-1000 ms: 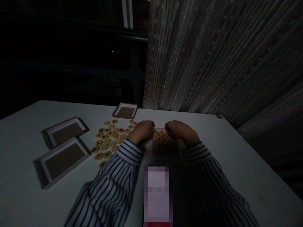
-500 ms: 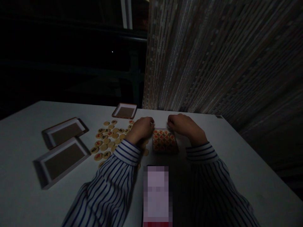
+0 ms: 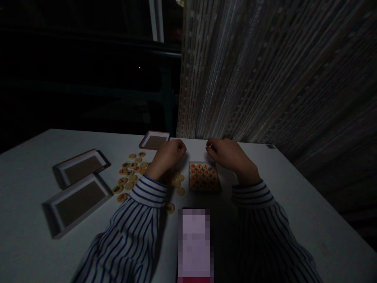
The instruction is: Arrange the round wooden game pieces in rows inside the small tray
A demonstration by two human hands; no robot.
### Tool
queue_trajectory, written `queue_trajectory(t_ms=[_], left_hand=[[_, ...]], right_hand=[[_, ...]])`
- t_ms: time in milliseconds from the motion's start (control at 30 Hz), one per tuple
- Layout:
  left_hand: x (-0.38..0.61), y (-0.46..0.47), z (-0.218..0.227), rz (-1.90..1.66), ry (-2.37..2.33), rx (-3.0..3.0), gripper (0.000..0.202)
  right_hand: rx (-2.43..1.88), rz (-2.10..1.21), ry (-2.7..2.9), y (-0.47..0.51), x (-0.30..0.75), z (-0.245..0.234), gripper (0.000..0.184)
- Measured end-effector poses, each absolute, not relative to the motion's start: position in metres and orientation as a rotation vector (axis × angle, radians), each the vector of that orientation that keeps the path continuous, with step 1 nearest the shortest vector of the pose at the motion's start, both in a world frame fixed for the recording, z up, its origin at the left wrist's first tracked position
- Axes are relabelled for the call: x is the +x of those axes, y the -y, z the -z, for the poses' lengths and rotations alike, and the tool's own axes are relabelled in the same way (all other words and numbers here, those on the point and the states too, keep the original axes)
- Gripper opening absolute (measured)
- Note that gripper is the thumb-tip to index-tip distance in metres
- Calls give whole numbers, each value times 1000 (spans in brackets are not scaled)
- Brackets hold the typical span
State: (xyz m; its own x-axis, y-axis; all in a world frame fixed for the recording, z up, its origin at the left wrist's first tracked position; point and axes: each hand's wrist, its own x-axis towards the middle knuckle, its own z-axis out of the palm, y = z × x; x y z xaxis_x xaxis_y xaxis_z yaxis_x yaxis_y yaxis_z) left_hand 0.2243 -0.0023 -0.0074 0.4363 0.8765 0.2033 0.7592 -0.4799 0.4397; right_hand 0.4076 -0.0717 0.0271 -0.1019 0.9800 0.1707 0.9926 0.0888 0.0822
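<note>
A small box (image 3: 204, 190) in front of me holds rows of round Chinese chess pieces (image 3: 200, 173) with red characters. The back row shows a gap at its right end. My right hand (image 3: 228, 153) hovers just behind the box's back right corner, fingers curled together; anything in them is hidden. My left hand (image 3: 167, 155) is above the left side, apart from the box, its fingers also curled in and their contents out of sight. Beneath and beside it, loose Chinese chess pieces (image 3: 129, 184) lie scattered, some with characters, some blank side up.
Two shallow box parts (image 3: 101, 184) lie at the left, one overlapping the other. Another shallow tray (image 3: 143, 145) is near the table's back edge. A blurred-out phone-like object (image 3: 194, 243) lies close to me. A string curtain (image 3: 224, 78) hangs behind the white table (image 3: 294, 204).
My left hand has moved left, away from the box and over the loose pieces. My right hand has shifted slightly back. The pieces in the box look more fully uncovered.
</note>
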Motion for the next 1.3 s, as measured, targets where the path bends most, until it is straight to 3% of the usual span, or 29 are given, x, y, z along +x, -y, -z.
queue_trajectory(t_ms=[467, 900, 1300], left_hand=[[180, -20, 1, -705, -1595, 2298, 30], [161, -45, 36, -609, -1811, 2215, 29], [163, -48, 60, -492, -1838, 2191, 26]], right_hand=[[-2054, 326, 2217, 73, 401, -30, 34], [-1939, 423, 2262, 66, 380, -23, 33], [-1956, 303, 2279, 50, 359, -28, 35]])
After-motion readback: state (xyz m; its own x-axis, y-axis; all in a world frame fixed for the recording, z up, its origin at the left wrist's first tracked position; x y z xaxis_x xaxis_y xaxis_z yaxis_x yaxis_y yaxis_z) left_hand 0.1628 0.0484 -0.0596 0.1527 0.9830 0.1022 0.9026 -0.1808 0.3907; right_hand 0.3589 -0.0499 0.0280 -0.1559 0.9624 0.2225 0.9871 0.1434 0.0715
